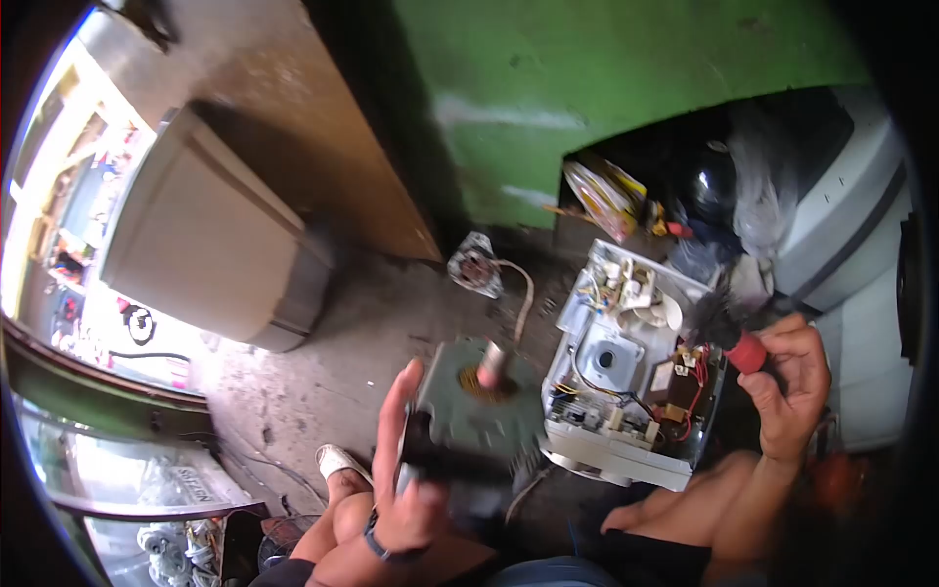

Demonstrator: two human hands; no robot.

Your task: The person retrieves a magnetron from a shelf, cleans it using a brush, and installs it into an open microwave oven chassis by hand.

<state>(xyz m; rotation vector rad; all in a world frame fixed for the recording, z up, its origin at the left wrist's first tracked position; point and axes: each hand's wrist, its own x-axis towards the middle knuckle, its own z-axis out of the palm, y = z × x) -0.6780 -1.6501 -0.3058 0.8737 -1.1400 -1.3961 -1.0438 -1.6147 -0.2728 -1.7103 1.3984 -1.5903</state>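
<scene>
My left hand (409,504) is wrapped around the edge of an electric motor (465,416), a boxy grey-green body with a metal shaft and copper-coloured winding at its top. The motor and hand are somewhat blurred. In my right hand (794,386) is a brush (746,352) with a red handle and dark bristles, pinched between thumb and fingers. The bristles hang over the right side of an open white appliance housing (611,458). Inside it are wires, a circuit board and a square plate with a round hole (606,360).
Beyond the motor, a small round part with a cord (476,269) lies on the floor. A large beige casing (205,240) stands at left, a white appliance (846,215) at right. Plastic bags (758,186) fill the back right by the green wall (626,59).
</scene>
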